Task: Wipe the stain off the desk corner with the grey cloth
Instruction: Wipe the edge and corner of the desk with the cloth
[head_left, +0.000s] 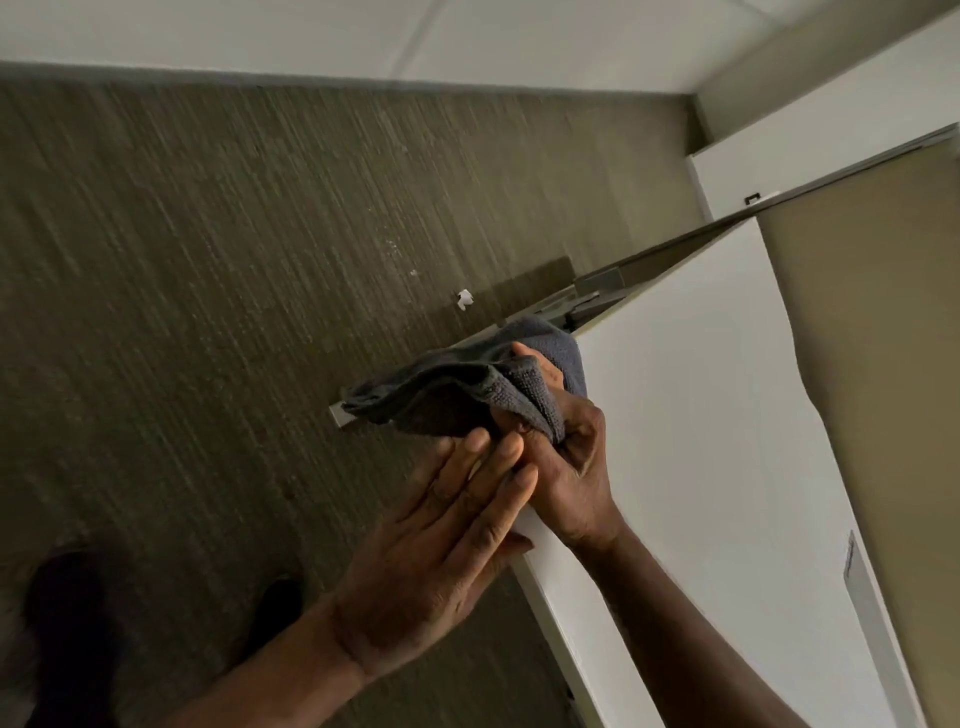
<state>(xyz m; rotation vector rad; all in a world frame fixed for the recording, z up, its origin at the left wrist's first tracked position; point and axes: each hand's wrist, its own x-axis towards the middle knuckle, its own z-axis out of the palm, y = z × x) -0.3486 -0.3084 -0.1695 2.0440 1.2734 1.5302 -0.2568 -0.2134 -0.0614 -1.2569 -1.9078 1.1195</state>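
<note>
The grey cloth (457, 387) is bunched over the near corner of the white desk (691, 415). My right hand (566, 462) is shut on the cloth and holds it at the desk's edge, part of the cloth hanging off past the corner. My left hand (447, 540) is flat with its fingers together, its fingertips touching the cloth and my right hand from below. The cloth and hands cover the corner, so no stain is visible.
Brown striped carpet (208, 286) lies below the desk, with a small white scrap (464, 299) on it. My dark shoes (67, 613) show at the lower left. A beige partition panel (872, 364) runs along the desk's far side. A grey metal foot (343, 415) pokes out under the cloth.
</note>
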